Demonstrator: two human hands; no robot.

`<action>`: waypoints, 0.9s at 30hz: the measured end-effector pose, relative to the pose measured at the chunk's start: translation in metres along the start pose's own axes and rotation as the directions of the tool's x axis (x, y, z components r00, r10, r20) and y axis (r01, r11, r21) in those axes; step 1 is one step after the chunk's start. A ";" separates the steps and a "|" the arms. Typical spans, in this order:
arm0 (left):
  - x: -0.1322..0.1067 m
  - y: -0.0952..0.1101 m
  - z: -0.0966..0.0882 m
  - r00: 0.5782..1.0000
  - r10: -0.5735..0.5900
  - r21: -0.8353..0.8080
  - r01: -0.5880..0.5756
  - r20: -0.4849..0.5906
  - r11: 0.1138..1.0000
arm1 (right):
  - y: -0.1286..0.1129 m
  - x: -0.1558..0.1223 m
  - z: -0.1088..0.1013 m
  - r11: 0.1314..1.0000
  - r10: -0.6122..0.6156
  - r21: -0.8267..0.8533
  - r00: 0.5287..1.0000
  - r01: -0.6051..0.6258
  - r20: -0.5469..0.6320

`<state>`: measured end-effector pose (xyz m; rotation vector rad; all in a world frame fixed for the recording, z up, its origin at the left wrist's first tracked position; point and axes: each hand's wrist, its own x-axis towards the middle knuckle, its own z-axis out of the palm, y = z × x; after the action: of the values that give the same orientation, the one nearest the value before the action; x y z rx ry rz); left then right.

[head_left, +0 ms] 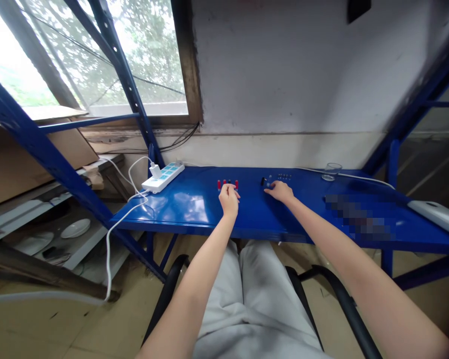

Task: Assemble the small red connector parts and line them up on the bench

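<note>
I sit at a blue metal table. My left hand rests on it with fingers curled, right behind a short row of small red and dark upright pieces; whether it grips one is hidden. My right hand reaches to a small dark object, fingers bent around or against it. Just beyond lies a cluster of tiny dark dots.
A white power strip with a plugged-in charger and white cable lies at the table's left back. A small clear glass stands at the back right, a white flat object at the far right edge. Blue rack posts flank the table; black chair armrests sit below.
</note>
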<state>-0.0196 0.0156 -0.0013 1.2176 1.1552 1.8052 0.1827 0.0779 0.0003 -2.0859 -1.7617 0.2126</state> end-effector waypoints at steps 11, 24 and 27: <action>-0.003 -0.003 0.000 0.996 0.028 0.048 -0.032 0.079 0.998 | -0.021 0.021 0.022 0.981 0.168 0.111 0.985 -0.162 -0.046; -0.003 -0.006 0.001 0.982 0.067 0.125 -0.090 0.178 0.988 | -0.029 -0.011 0.025 0.987 -0.032 0.158 0.999 0.037 -0.035; -0.004 -0.004 0.003 0.955 0.138 0.186 -0.191 0.264 0.964 | -0.023 -0.029 0.023 0.976 -0.122 0.172 0.990 0.132 -0.070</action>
<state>-0.0151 0.0149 -0.0062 1.6569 1.1473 1.6184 0.1480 0.0577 -0.0158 -1.8311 -1.7660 0.2576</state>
